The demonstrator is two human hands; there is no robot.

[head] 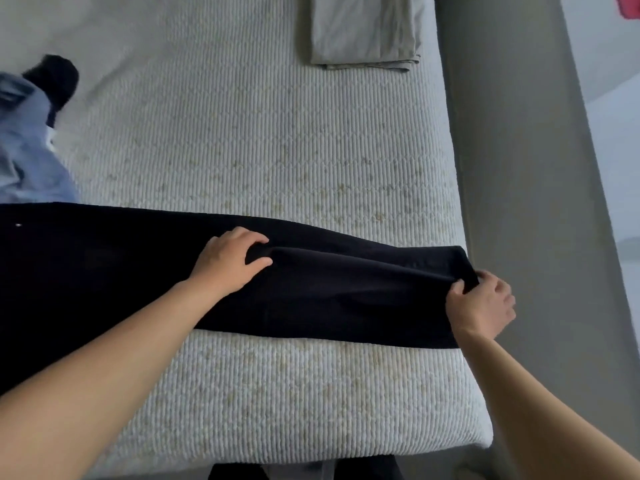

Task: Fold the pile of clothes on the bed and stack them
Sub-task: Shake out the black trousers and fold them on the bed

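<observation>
bedroom at home — ribbed mattress, padded grey bed frame, loose clothes on bed

A ribbed, off-white mattress fills most of the view, speckled with faint yellowish marks. At 3 o'clock a grey padded bed frame runs alongside it (pale floor beyond). Light is soft and even.
</observation>
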